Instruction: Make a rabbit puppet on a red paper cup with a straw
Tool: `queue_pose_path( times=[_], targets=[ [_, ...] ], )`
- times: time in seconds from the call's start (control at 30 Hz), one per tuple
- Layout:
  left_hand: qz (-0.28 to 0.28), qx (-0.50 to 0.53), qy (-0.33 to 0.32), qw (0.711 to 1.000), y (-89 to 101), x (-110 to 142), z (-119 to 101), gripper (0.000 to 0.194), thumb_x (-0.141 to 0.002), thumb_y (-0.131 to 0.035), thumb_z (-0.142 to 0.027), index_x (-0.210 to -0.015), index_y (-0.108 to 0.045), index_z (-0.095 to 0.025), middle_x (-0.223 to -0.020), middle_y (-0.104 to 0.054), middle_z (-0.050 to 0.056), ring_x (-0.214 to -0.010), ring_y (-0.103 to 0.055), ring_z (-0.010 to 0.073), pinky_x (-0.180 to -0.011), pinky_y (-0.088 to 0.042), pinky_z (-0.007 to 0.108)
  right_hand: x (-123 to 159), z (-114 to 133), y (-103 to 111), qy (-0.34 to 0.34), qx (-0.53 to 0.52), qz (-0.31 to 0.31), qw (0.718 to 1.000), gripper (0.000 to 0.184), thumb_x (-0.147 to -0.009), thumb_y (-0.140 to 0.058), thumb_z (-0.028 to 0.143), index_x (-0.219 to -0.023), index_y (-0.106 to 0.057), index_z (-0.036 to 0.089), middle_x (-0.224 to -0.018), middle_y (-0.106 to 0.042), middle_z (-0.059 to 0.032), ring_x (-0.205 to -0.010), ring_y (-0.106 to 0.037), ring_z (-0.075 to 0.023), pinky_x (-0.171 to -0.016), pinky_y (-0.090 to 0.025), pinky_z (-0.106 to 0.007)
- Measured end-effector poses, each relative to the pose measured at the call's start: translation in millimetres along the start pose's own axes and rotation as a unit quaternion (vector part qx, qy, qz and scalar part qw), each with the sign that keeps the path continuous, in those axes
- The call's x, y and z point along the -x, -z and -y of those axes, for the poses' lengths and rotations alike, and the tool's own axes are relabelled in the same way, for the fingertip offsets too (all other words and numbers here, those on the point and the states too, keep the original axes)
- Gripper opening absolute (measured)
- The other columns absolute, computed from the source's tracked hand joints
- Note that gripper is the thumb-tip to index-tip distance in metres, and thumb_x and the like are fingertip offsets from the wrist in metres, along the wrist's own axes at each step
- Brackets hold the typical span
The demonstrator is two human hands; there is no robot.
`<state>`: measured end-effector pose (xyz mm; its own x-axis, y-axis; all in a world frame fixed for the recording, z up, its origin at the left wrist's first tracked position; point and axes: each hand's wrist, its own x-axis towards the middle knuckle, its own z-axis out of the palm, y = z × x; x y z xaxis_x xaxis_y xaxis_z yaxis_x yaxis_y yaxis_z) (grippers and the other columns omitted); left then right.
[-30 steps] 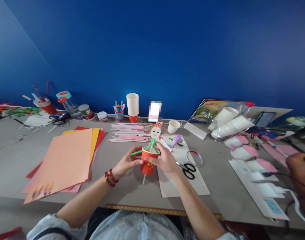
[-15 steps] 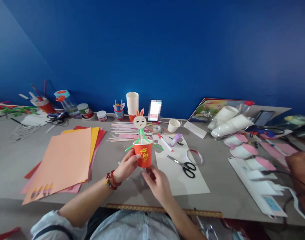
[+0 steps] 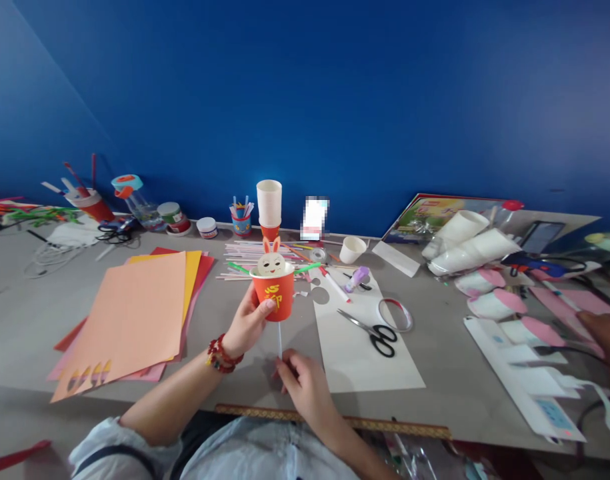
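Note:
My left hand is closed round a red paper cup with yellow characters, held upright above the table. A paper rabbit head with pink ears peeks over the cup's rim, its lower part hidden inside. Green strips stick out over the rim on both sides. Out of the cup's bottom comes a thin pale straw, and my right hand pinches its lower end. To the right, black-handled scissors and a tape roll lie on a white sheet.
Coloured paper sheets are stacked at left. Behind the cup are loose straws and a stack of white cups. A white power strip lies at right, near another person's hand. A glue gun rests behind.
My right hand has moved down from the cup, pulling the straw out below. The rabbit head has sunk into the cup, and the green strips now lie across the rim.

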<state>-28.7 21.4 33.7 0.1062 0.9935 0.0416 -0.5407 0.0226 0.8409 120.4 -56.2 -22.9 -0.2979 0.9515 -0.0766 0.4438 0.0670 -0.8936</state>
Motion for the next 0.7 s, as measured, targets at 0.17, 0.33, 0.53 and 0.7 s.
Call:
queue_pose_path(
  times=[0.17, 0.33, 0.53, 0.7],
  targets=[
    [0.01, -0.008, 0.009, 1.0, 0.6, 3, 3, 0.065, -0.068, -0.083, -0.047, -0.121, -0.054, -0.022, -0.113, -0.068, 0.01, -0.103, -0.066, 0.0279, -0.091, -0.052, 0.043, -6, 2, 1, -0.001, -0.031, 0.004, 1.0, 0.035, -0.097, -0.044, 0.05, -0.078, -0.056, 0.022, -0.069, -0.073, -0.0029, -0.051, -0.066, -0.0167, -0.053, -0.045, -0.025],
    [0.017, -0.023, 0.006, 1.0, 0.9, 4, 6, 0.059, -0.073, -0.08, -0.044, -0.121, -0.054, -0.022, -0.116, -0.067, 0.01, -0.105, -0.065, 0.0262, -0.092, -0.052, 0.04, -12, 5, 4, 0.006, -0.035, 0.008, 0.999, 0.036, -0.098, -0.043, 0.049, -0.077, -0.056, 0.022, -0.073, -0.074, -0.0026, -0.052, -0.066, -0.0155, -0.051, -0.045, -0.024],
    [0.027, -0.025, -0.035, 0.999, 6.0, 2, 7, 0.059, -0.078, -0.077, -0.041, -0.128, -0.05, -0.023, -0.121, -0.066, 0.01, -0.107, -0.065, 0.0275, -0.094, -0.052, 0.043, -5, 0, 1, -0.006, -0.034, 0.008, 0.999, 0.032, -0.097, -0.047, 0.044, -0.076, -0.056, 0.021, -0.071, -0.074, -0.002, -0.048, -0.063, -0.0126, -0.05, -0.043, -0.022],
    [0.058, -0.061, -0.011, 0.996, 7.7, 9, 19, 0.054, -0.081, -0.075, -0.038, -0.126, -0.05, -0.022, -0.115, -0.067, 0.01, -0.103, -0.066, 0.0261, -0.088, -0.053, 0.039, -18, 8, 9, 0.004, -0.068, -0.034, 0.997, 0.033, -0.095, -0.05, 0.047, -0.074, -0.052, 0.022, -0.068, -0.072, -0.0018, -0.048, -0.062, -0.0132, -0.049, -0.043, -0.021]
  ],
)
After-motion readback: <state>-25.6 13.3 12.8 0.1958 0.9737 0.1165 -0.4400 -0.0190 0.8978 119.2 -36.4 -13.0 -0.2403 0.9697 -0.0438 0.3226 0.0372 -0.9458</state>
